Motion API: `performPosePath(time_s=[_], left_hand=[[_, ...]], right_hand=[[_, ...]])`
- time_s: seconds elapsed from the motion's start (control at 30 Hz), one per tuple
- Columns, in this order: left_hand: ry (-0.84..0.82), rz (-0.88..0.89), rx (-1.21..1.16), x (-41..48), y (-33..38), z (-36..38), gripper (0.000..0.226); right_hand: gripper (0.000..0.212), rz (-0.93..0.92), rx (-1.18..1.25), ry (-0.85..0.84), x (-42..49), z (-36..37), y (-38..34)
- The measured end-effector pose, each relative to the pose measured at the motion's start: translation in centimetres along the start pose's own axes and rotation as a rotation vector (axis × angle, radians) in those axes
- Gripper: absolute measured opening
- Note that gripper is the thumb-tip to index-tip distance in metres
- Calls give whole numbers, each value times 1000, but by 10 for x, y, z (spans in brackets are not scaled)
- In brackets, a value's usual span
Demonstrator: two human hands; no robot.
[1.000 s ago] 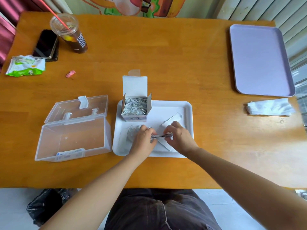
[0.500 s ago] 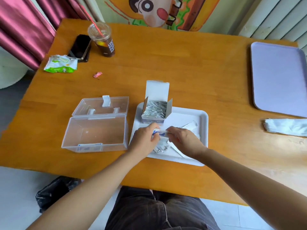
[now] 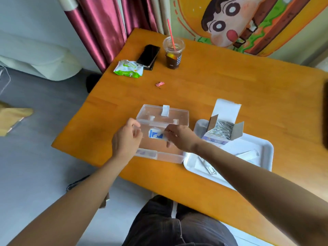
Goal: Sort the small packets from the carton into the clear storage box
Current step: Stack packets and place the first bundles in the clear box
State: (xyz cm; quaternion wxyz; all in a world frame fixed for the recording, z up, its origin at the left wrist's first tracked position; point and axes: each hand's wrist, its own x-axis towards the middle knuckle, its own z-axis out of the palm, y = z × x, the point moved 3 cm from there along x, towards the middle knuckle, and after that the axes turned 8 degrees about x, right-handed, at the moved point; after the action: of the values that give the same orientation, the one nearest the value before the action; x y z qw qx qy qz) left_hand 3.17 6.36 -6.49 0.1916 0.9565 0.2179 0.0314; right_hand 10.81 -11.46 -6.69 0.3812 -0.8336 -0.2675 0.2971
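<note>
Now right hand [image 3: 179, 137] pinches packets [image 3: 155, 134] — over box [image 3: 168, 156].

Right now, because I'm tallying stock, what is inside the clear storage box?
Blue-and-white packets are inside the clear storage box, pinched by the right hand. That hand and the left hand cover parts of its floor, hiding anything beneath.

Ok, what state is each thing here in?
Clear plastic storage box, open, lid flipped back.
White cardboard carton, open, full of packets.
Blue-and-white packets, inside box, pinched by right hand.
Left hand, curled at box's wall; grip unclear.
Clear plastic drink cup, lidded, part full.
Black phone, screen dark.
</note>
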Motion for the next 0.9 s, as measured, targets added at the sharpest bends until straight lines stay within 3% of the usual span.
performPosePath(time_s=[0.13, 0.3, 0.47, 0.9], left_hand=[[-107, -189, 66, -6, -35, 6, 32], [-261, -137, 46, -10, -53, 17, 20], [-291, -117, -18, -14, -59, 17, 20], [-360, -140, -138, -13, -63, 20, 20]], right_hand=[[28, 158, -74, -105, 29, 46, 5], [31, 263, -105, -234, 44, 88, 11], [32, 240, -126, -123, 47, 92, 13], [29, 257, -13, -175, 56, 106, 5]])
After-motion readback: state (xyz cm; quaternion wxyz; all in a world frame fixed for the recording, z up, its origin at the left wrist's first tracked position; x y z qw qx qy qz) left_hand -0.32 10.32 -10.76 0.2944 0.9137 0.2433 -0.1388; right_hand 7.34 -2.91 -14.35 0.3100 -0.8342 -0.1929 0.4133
